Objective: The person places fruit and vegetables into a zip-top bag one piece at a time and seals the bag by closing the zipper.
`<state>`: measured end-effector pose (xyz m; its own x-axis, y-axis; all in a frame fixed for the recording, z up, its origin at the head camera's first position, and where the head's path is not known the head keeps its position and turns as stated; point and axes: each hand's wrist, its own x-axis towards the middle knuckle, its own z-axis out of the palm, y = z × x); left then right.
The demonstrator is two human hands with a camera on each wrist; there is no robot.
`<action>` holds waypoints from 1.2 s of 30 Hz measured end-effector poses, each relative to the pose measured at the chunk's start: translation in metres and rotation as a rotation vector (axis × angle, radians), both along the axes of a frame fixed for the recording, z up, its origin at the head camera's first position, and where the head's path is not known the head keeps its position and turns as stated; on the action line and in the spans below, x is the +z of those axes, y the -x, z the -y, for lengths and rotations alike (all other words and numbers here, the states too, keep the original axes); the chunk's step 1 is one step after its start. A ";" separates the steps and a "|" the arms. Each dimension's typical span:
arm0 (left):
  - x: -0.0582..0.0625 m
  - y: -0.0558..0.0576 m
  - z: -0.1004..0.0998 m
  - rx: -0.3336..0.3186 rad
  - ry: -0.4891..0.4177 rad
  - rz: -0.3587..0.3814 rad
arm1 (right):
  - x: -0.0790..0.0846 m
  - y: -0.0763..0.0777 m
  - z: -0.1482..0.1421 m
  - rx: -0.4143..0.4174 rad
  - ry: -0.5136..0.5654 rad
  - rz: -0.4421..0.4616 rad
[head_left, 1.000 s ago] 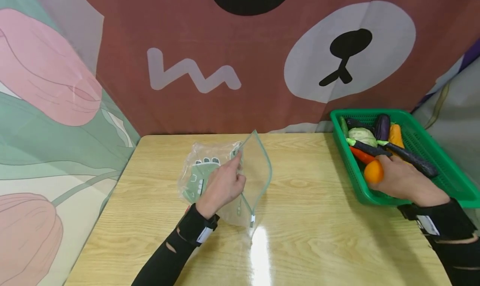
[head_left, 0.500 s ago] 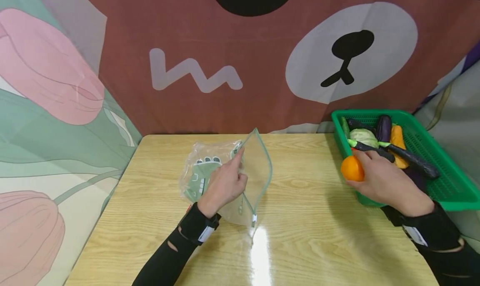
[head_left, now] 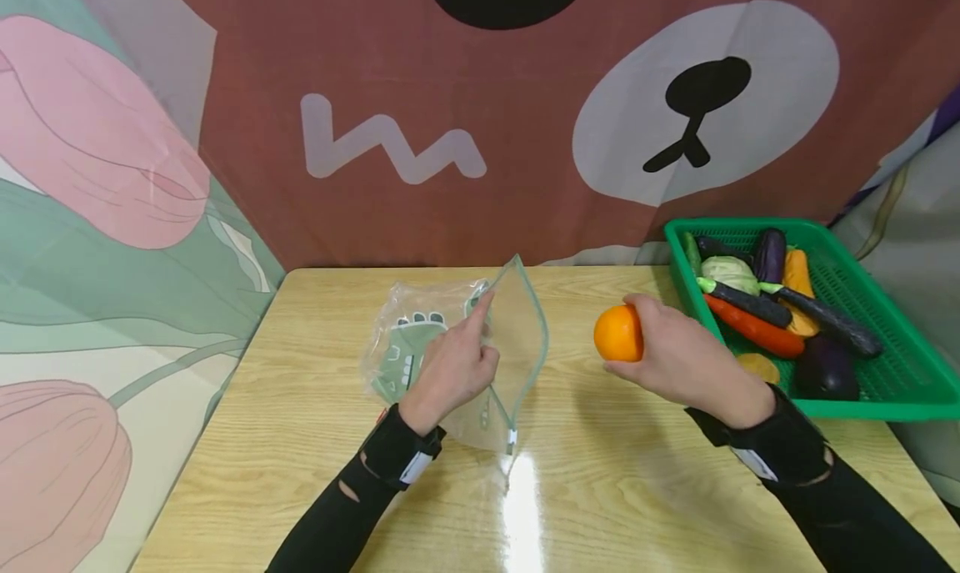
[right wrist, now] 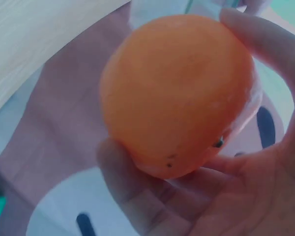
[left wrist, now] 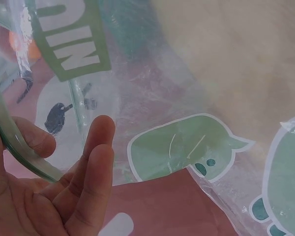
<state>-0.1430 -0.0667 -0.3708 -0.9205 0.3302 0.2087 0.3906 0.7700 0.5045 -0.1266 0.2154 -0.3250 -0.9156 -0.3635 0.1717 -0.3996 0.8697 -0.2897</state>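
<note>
A clear zip bag (head_left: 401, 356) with green cartoon prints stands on the table, its green-edged mouth spread toward the right. My left hand (head_left: 456, 374) holds it by the mouth, index finger stretched along the rim. In the left wrist view, the bag's green edge runs between the thumb and the curled fingers (left wrist: 99, 169). To the right of the bag, my right hand (head_left: 690, 360) grips an orange (head_left: 618, 334) above the table, apart from the bag. The right wrist view has the orange (right wrist: 172, 88) between thumb and fingers.
A green plastic basket (head_left: 918, 409) stands at the right. It holds a cabbage (head_left: 729, 274), a long red-orange vegetable (head_left: 757, 329), a dark round eggplant (head_left: 825, 371), long dark eggplants and several other vegetables. A printed cloth (head_left: 525, 123) hangs behind the wooden table (head_left: 615, 490).
My right hand has lifted the orange out of the basket and carried it left toward the bag. My left hand stays at the bag's mouth, nearly still.
</note>
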 end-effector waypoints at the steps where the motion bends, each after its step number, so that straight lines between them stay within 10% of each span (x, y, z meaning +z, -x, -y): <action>1: 0.000 0.000 0.000 0.000 0.001 -0.002 | 0.000 0.000 0.006 0.006 0.016 0.007; 15: 0.002 0.000 -0.004 -0.002 -0.019 -0.051 | -0.014 0.015 0.070 0.262 0.250 0.044; 36: 0.015 -0.003 -0.011 -0.010 -0.137 -0.071 | -0.033 0.037 0.105 0.428 0.018 0.067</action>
